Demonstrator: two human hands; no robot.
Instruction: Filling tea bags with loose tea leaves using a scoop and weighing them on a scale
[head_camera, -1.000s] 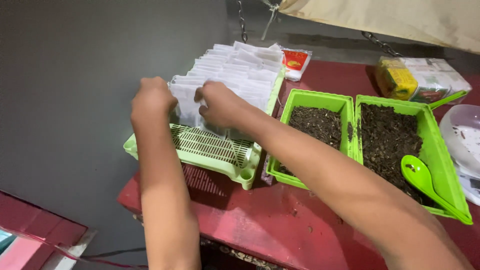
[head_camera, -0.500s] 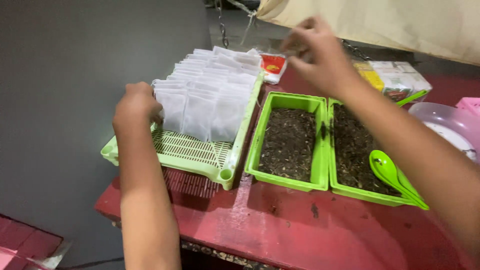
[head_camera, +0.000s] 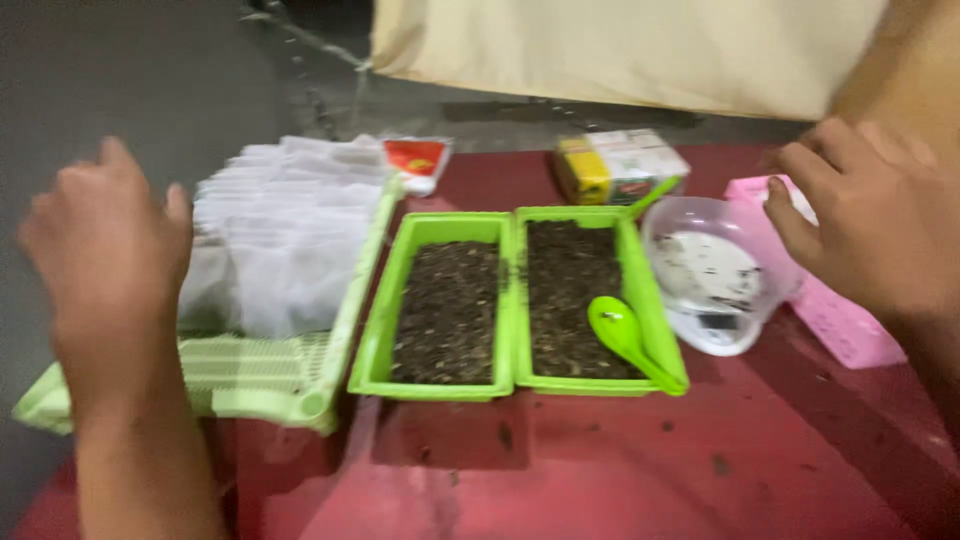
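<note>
Two bright green trays (head_camera: 455, 385) of dark soil are being carried side by side on the red counter (head_camera: 620, 470). A green scoop (head_camera: 628, 338) is lying in the right tray. A yellow-and-white box (head_camera: 618, 165) and a red-and-white packet (head_camera: 418, 160) are being kept behind them.

The raised left hand (head_camera: 110, 250) hides part of the pale green slatted plastic basket (head_camera: 250, 375) (blurred); the right hand (head_camera: 875, 225) is cut off.
</note>
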